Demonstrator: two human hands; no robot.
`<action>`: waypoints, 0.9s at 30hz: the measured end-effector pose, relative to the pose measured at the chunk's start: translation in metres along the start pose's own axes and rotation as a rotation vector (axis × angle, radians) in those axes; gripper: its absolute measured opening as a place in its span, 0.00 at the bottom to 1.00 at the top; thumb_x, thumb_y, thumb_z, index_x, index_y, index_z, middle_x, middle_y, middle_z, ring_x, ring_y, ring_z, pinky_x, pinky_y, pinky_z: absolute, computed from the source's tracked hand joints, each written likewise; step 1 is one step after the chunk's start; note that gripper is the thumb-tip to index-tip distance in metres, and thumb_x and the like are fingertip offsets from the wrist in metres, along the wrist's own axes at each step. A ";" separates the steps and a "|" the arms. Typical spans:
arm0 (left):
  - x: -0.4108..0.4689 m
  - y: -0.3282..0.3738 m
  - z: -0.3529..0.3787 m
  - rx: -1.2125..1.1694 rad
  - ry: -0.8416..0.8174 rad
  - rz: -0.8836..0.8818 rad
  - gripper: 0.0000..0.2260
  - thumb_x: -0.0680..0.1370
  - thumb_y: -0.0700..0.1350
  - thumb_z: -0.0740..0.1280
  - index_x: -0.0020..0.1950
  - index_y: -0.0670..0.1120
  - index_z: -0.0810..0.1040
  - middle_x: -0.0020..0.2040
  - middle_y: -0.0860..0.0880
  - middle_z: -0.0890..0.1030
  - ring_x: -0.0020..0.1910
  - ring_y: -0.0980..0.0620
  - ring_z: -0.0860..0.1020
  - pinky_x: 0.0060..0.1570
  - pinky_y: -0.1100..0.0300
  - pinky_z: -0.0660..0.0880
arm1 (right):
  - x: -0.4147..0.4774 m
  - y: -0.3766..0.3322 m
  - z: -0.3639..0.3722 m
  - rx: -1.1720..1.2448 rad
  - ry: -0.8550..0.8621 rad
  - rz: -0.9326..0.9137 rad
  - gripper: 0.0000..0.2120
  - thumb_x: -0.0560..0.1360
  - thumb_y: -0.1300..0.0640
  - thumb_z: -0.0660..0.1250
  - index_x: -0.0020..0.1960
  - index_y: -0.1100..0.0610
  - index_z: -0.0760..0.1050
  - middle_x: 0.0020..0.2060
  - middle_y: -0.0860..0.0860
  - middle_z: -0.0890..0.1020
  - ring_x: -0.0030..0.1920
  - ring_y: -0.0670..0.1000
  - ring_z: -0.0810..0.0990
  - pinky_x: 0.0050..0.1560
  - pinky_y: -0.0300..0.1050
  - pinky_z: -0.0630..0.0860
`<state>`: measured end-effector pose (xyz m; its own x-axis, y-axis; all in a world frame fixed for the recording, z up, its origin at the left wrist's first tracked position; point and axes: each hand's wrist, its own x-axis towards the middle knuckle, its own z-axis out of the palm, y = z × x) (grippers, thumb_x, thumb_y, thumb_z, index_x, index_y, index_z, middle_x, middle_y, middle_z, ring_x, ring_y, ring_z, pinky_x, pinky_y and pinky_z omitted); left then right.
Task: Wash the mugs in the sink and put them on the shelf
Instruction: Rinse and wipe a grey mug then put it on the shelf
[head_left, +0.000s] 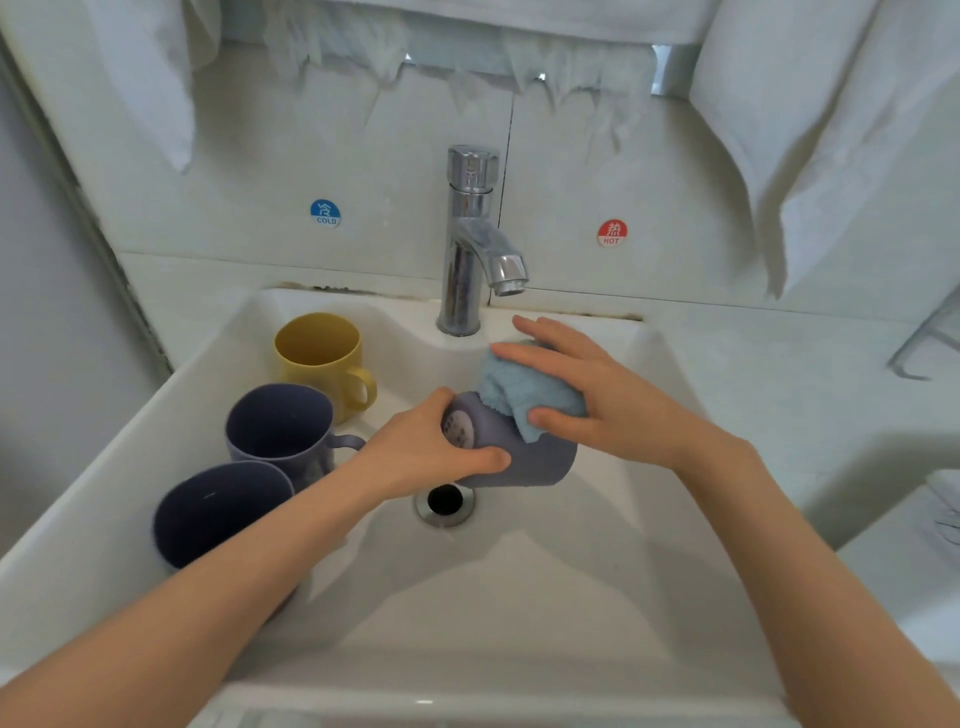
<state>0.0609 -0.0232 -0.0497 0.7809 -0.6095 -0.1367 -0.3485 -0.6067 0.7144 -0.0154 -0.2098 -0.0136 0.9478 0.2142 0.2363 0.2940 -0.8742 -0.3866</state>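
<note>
A grey-purple mug (524, 460) lies on its side over the drain of the white sink (519, 597), its base turned toward me. My left hand (431, 452) grips it round the base end. My right hand (587, 400) holds a light blue cloth (519, 389) against the mug's upper side, thumb under the cloth's edge and fingers spread over it. On the sink's left slope stand a yellow mug (322, 353), a purple mug (283, 431) with its handle to the right, and a dark blue mug (218, 512), partly behind my left forearm.
A chrome tap (470, 244) stands at the back of the sink, its spout above the cloth; no water runs from it. The drain (445, 501) is open. White cloths hang on the wall. A wire rack (930, 343) shows at the right edge.
</note>
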 end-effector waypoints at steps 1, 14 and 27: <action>-0.001 0.000 0.000 0.014 -0.010 0.007 0.24 0.67 0.58 0.72 0.57 0.52 0.66 0.52 0.54 0.76 0.51 0.52 0.76 0.52 0.54 0.76 | 0.000 0.004 -0.001 -0.054 0.012 0.012 0.28 0.74 0.55 0.69 0.70 0.42 0.61 0.74 0.46 0.57 0.74 0.47 0.50 0.69 0.35 0.48; -0.006 0.008 -0.004 -0.054 -0.044 0.043 0.30 0.60 0.64 0.68 0.58 0.52 0.69 0.49 0.56 0.76 0.51 0.54 0.76 0.53 0.53 0.76 | 0.005 0.012 -0.002 0.127 0.040 0.027 0.10 0.72 0.56 0.70 0.52 0.53 0.74 0.43 0.47 0.79 0.43 0.42 0.74 0.44 0.31 0.69; -0.001 0.001 -0.001 -0.270 -0.069 -0.009 0.26 0.66 0.59 0.72 0.59 0.55 0.67 0.49 0.56 0.76 0.51 0.52 0.78 0.53 0.50 0.78 | -0.006 0.012 -0.013 0.467 0.320 0.160 0.08 0.80 0.58 0.59 0.44 0.47 0.71 0.28 0.38 0.78 0.28 0.39 0.74 0.29 0.30 0.69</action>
<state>0.0604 -0.0229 -0.0481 0.7433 -0.6433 -0.1837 -0.1836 -0.4602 0.8686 -0.0190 -0.2272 -0.0079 0.9219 -0.1102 0.3714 0.2421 -0.5845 -0.7745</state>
